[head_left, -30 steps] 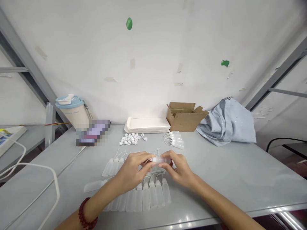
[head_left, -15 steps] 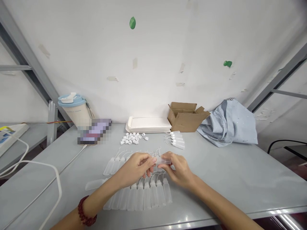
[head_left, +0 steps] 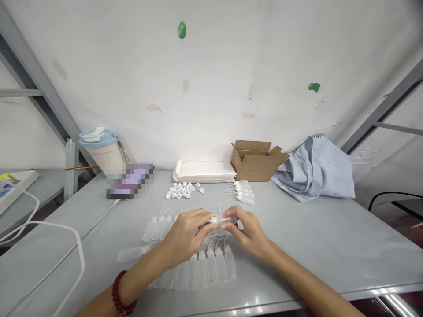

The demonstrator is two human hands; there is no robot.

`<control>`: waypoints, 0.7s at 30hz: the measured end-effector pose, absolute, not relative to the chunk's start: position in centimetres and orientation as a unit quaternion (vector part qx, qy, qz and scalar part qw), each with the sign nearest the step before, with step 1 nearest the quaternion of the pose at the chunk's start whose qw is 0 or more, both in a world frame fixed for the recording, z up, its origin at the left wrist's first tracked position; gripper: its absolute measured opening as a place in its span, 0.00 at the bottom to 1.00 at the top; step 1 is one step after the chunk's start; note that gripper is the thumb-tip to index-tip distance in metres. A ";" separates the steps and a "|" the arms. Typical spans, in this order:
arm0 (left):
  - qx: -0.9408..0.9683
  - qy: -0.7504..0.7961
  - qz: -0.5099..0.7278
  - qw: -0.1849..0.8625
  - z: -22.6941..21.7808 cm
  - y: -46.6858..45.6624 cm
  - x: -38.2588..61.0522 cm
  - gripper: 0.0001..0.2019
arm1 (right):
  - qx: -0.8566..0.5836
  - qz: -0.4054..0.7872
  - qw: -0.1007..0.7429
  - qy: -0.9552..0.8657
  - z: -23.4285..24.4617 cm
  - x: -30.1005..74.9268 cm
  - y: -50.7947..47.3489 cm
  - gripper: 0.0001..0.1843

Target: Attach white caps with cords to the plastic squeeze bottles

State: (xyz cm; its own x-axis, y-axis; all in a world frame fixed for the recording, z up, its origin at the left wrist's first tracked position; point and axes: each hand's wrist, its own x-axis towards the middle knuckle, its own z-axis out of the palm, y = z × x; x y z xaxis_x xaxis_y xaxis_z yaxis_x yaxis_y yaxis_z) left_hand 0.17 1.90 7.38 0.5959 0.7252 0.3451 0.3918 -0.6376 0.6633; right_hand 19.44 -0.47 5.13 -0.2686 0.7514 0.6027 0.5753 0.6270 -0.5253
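Between my two hands, above the table, a small translucent plastic bottle point(head_left: 227, 219) lies level. My right hand point(head_left: 246, 226) pinches its body with thumb and fingers. At its other end, the white cap end point(head_left: 214, 219) is gripped by my left hand point(head_left: 190, 229), and the fingers cover part of it. Below and behind the hands are two rows of translucent bottles point(head_left: 211, 266) with thin white straps at their tops, partly hidden by my left hand and forearm. A single bottle point(head_left: 130, 254) lies sideways at the left.
White caps point(head_left: 180, 190) are heaped farther back, beside several small clear-bodied pieces with straps point(head_left: 243, 193). Along the wall stand a white stack point(head_left: 205, 171), an open cardboard box point(head_left: 261, 167) and a bunched blue cloth point(head_left: 317, 171). A phone point(head_left: 132, 180), cable point(head_left: 95, 224) and tumbler point(head_left: 104, 152) are at left.
My left hand has turned over the cap end, its fingers now straighter and its wrist slightly lower. The bottle stays between both hands in nearly the same place.
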 end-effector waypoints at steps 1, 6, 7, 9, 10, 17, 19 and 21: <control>0.849 0.329 0.311 0.272 7.3 1.9 0.2 0.13 | -0.423 0.110 0.435 -0.787 5.3 19.4 -0.5 0.07; 0.800 0.365 0.296 0.372 7.8 1.8 0.2 0.15 | -0.401 0.082 0.456 -0.790 5.2 19.3 -0.5 0.06; 0.792 0.371 0.284 0.394 7.9 1.9 0.2 0.17 | -0.395 0.069 0.457 -0.794 5.0 19.4 -0.4 0.06; 0.781 0.379 0.259 0.424 8.0 2.0 0.1 0.19 | -0.383 0.044 0.457 -0.801 4.5 19.5 -0.2 0.06; 0.779 0.381 0.250 0.431 8.0 2.0 0.1 0.20 | -0.376 0.033 0.457 -0.806 4.2 19.5 -0.1 0.06; 0.816 0.358 0.257 0.374 7.8 2.0 0.1 0.20 | -0.373 0.062 0.444 -0.812 4.1 19.4 -0.5 0.05; 0.835 0.348 0.264 0.335 7.7 2.0 0.1 0.20 | -0.404 0.121 0.436 -0.795 4.7 19.3 -0.8 0.07; 0.854 0.333 0.277 0.287 7.6 1.9 0.1 0.19 | -0.436 0.190 0.424 -0.771 5.3 19.4 -0.9 0.09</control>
State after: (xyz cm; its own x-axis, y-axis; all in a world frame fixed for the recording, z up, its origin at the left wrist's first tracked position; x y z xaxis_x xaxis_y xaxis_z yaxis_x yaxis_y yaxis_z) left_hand 0.14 1.85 7.56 0.6249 0.7276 0.2830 0.4092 -0.6140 0.6750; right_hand 19.36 -0.90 5.28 -0.2603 0.8336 0.4871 0.5116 0.5470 -0.6627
